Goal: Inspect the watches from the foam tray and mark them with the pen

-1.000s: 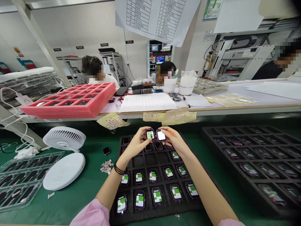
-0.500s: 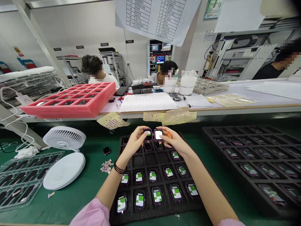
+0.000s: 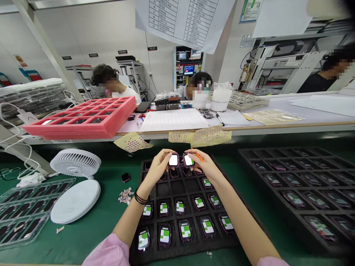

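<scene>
My left hand (image 3: pixel 158 167) and my right hand (image 3: pixel 205 167) meet above the far end of a black foam tray (image 3: pixel 163 190). Between the left fingers is a dark-framed smartwatch (image 3: pixel 173 160) with a bright white face. My right fingers hold a matching smartwatch (image 3: pixel 189 160) and a thin orange tool (image 3: pixel 198 156). The two watches are close together but apart. Below them, several watches with green-and-white labels (image 3: pixel 164 208) sit in the tray's pockets. My hands hide the tray's farthest pockets.
A second black tray of watches (image 3: pixel 294 192) lies to the right. On the left are a white desk fan (image 3: pixel 76 162), clear plastic trays (image 3: pixel 24 210), and a loose watch (image 3: pixel 125 177). A pink foam tray (image 3: pixel 80 118) and papers stand on the bench beyond, where two co-workers (image 3: pixel 111 83) sit.
The watch in my left hand now shows a bright white face instead of a green-and-white label. Both watches have tilted slightly in my fingers; my hands stay together above the tray.
</scene>
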Demonstrator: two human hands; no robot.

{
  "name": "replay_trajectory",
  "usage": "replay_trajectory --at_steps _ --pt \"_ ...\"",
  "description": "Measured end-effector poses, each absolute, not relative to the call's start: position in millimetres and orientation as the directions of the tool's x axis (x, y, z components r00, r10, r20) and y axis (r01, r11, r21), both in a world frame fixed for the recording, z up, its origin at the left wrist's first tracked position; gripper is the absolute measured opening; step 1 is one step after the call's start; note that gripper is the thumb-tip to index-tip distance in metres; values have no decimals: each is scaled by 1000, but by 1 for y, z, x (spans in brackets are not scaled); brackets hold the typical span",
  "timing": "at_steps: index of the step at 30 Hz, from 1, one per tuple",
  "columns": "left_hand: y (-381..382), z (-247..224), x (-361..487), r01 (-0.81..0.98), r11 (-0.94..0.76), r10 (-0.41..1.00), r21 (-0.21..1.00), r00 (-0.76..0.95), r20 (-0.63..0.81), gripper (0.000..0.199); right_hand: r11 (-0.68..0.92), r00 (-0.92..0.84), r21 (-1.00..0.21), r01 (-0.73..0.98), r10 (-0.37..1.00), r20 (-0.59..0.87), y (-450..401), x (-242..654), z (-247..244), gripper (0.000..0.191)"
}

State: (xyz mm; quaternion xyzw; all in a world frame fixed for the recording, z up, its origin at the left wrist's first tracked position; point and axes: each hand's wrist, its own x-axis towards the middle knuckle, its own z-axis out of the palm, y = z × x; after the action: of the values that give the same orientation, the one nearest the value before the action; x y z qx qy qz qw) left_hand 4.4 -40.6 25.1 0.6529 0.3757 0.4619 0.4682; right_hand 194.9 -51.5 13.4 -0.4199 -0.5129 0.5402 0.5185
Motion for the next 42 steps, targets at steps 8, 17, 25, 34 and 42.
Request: replay_trajectory --at_steps 8,17,25,34,42 --pt "-37 18 4 34 -274 901 961 359 244 42 57 -135 -988 -141 988 76 -55 196 18 34" --pt "-39 21 4 52 -264 925 963 295 238 41 79 -325 -987 -138 938 120 -57 205 18 50" --pt "-41 26 4 58 -246 952 967 200 230 31 91 -267 -986 -137 955 125 -58 201 21 46" --pt "-42 23 6 73 -288 924 955 282 258 32 33 -49 -986 -166 998 42 -52 197 16 32" --pt "-40 20 3 114 -311 903 943 345 256 43 50 -180 -984 -173 980 82 -55 201 20 45"
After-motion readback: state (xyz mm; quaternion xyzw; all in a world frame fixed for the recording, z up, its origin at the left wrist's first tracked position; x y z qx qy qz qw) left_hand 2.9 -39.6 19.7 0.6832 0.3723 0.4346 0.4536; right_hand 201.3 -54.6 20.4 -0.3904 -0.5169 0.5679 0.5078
